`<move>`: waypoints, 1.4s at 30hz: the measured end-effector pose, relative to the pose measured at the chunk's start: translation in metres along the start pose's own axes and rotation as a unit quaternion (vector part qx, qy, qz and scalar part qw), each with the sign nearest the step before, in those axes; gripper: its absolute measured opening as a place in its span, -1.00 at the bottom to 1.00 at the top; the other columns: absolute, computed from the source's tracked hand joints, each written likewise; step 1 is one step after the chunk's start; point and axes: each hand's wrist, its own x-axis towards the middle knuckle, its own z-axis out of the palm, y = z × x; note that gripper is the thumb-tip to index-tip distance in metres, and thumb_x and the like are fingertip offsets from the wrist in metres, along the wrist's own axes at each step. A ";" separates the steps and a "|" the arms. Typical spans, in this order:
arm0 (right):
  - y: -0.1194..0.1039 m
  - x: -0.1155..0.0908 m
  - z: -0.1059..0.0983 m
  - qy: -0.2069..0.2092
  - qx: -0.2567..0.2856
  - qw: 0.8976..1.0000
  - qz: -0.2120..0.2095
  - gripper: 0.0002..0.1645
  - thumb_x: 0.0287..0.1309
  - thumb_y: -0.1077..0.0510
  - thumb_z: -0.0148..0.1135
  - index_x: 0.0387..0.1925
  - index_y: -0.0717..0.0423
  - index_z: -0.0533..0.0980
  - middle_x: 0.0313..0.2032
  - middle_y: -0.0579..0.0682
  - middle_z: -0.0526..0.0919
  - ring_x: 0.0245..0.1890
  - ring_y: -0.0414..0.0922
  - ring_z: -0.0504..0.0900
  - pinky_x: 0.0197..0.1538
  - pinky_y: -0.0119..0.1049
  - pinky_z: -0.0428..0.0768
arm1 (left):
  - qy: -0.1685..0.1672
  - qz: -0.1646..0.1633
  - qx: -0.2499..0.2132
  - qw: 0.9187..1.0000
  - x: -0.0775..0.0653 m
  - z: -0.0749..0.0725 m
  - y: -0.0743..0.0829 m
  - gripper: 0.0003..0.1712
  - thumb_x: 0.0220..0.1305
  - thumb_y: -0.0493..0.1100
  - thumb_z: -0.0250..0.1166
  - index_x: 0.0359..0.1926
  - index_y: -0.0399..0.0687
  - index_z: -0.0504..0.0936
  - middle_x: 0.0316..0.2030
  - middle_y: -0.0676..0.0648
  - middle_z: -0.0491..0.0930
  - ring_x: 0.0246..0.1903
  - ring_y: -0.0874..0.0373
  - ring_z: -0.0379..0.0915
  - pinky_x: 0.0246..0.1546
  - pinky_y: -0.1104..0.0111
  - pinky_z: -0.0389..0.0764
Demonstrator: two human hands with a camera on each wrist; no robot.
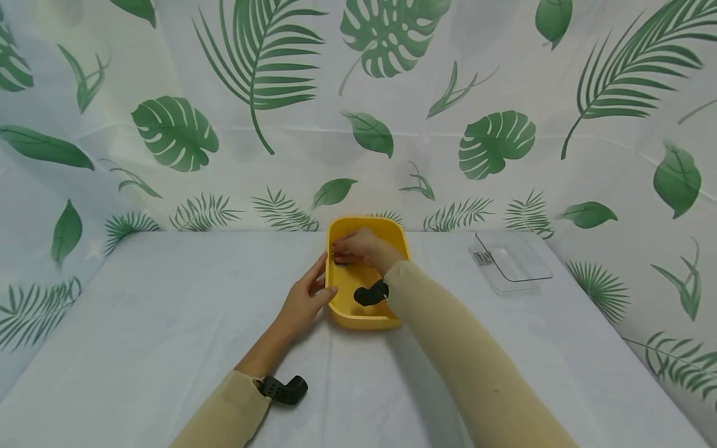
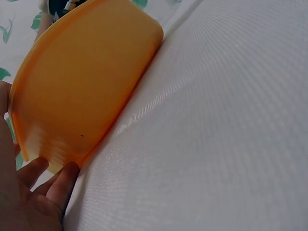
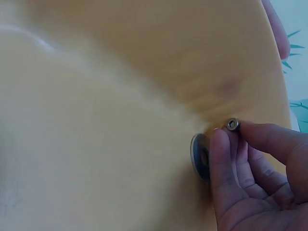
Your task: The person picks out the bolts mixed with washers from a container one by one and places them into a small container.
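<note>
A yellow plastic tub (image 1: 364, 322) stands on the table in the head view. My left hand (image 1: 302, 305) grips its left wall, thumb over the rim and fingers along the outside; the left wrist view shows fingertips (image 2: 65, 185) under the tub's lower edge. Inside the tub, my right hand (image 1: 364, 246) is at the far left part. In the right wrist view its thumb and forefinger pinch a small metal hex socket screw (image 3: 233, 124), the socket end facing the camera. A round metal washer (image 3: 198, 156) stands on edge against the fingers, partly hidden by them.
A clear plastic box (image 1: 512, 286) sits on the table to the right, its transparent lid (image 1: 526, 249) tilted over it. Small metal pieces (image 1: 483, 257) lie at the box's left end. A leaf-printed cloth (image 1: 370, 134) hangs behind the white-covered table (image 1: 168, 298).
</note>
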 end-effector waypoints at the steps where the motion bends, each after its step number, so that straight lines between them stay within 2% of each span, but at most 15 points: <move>1: 0.000 0.001 0.001 0.000 0.000 1.000 0.001 -0.70 0.33 0.30 0.24 0.04 0.37 0.61 -0.02 0.23 0.74 -0.13 -0.01 0.79 0.10 -0.24 0.73 | 0.000 0.000 -0.001 1.000 0.000 0.000 0.000 -0.12 0.40 -0.16 0.19 0.62 0.20 0.00 0.56 -0.10 0.16 0.45 -0.11 0.30 0.32 0.09 0.52; 5: 0.001 0.007 -0.001 -0.001 -0.012 1.000 0.005 -0.67 0.33 0.29 0.24 0.08 0.36 0.59 0.00 0.23 0.72 -0.22 -0.05 0.78 0.14 -0.20 0.71 | 0.002 -0.002 0.002 1.000 0.000 0.000 0.000 -0.12 0.40 -0.16 0.19 0.62 0.19 0.00 0.56 -0.11 0.17 0.45 -0.12 0.31 0.33 0.09 0.51; 7: 0.003 0.010 -0.003 -0.003 -0.017 1.000 0.006 -0.68 0.34 0.29 0.24 0.07 0.35 0.60 -0.08 0.18 0.73 -0.30 -0.12 0.75 0.12 -0.21 0.72 | 0.002 -0.002 0.003 1.000 0.000 0.000 0.000 -0.12 0.40 -0.16 0.19 0.62 0.19 0.01 0.56 -0.12 0.18 0.44 -0.12 0.32 0.32 0.08 0.52; 13: -0.003 0.004 -0.009 -0.024 -0.027 0.999 0.020 -0.71 0.35 0.28 0.22 0.04 0.33 0.61 -0.23 0.10 0.70 -0.32 -0.09 0.70 0.17 -0.19 0.70 | -0.001 0.000 0.003 1.000 0.000 -0.002 -0.002 -0.13 0.41 -0.14 0.20 0.62 0.18 0.01 0.55 -0.14 0.18 0.43 -0.13 0.33 0.31 0.09 0.53; 18: -0.006 -0.004 -0.015 -0.060 -0.033 0.997 0.042 -0.68 0.37 0.28 0.20 0.10 0.30 0.58 -0.11 0.15 0.72 -0.17 0.00 0.75 0.21 -0.15 0.68 | 0.003 -0.001 0.009 1.000 0.000 -0.001 -0.003 -0.13 0.41 -0.15 0.21 0.62 0.18 0.01 0.55 -0.13 0.20 0.42 -0.13 0.35 0.30 0.10 0.54; 22: -0.006 -0.007 -0.018 -0.071 -0.018 0.996 0.050 -0.66 0.39 0.28 0.16 0.14 0.29 0.55 -0.07 0.17 0.71 -0.05 0.03 0.76 0.23 -0.15 0.66 | 0.000 0.003 0.005 1.000 -0.001 -0.001 -0.001 -0.12 0.41 -0.15 0.20 0.62 0.17 0.00 0.55 -0.14 0.19 0.43 -0.13 0.34 0.29 0.12 0.55; 30: -0.005 -0.012 -0.027 -0.052 -0.028 0.998 0.033 -0.64 0.38 0.28 0.18 0.15 0.30 0.56 -0.13 0.09 0.70 -0.05 -0.02 0.74 0.28 -0.17 0.61 | -0.004 0.002 -0.003 1.000 -0.001 0.000 -0.001 -0.13 0.43 -0.14 0.19 0.62 0.24 0.00 0.55 -0.13 0.18 0.45 -0.11 0.30 0.29 0.11 0.55; 36: -0.008 -0.018 -0.040 -0.040 -0.040 0.998 0.013 -0.58 0.37 0.29 0.19 0.21 0.35 0.53 -0.02 0.16 0.69 -0.08 -0.05 0.72 0.29 -0.14 0.61 | 0.002 -0.006 0.001 1.000 0.000 0.000 -0.002 -0.13 0.41 -0.12 0.21 0.61 0.26 0.02 0.55 -0.12 0.18 0.44 -0.11 0.32 0.29 0.11 0.56; 42: -0.013 -0.029 -0.057 -0.014 -0.044 0.999 0.007 -0.59 0.33 0.28 0.24 0.17 0.34 0.55 -0.10 0.12 0.70 0.06 0.06 0.70 0.28 -0.13 0.63 | 0.005 -0.010 0.007 1.000 -0.001 0.000 -0.001 -0.13 0.41 -0.11 0.21 0.61 0.26 0.03 0.55 -0.13 0.18 0.43 -0.13 0.34 0.30 0.07 0.55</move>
